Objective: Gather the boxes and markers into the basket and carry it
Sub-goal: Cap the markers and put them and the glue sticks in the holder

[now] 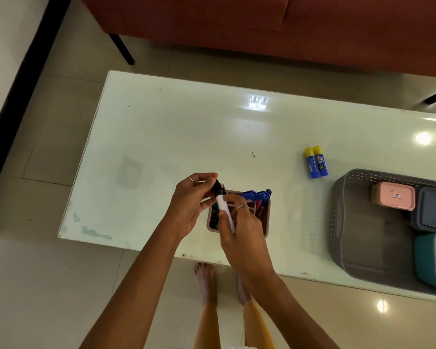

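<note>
Right hand [239, 230] wrapped round white marker [224, 212] barrel, left hand [189, 202] pinching black cap [217, 188] at tip. Looks like capping; push straight along barrel, don't twist sideways.

Just behind fingers: holder [264, 222] with blue markers [256, 195], near table [161, 137] front edge, so drop marker in gently.

Right of fingers, well apart: basket [337, 222], boxes [393, 196] inside. Glue sticks [315, 162] between, farther back. Bare table otherwise.
</note>
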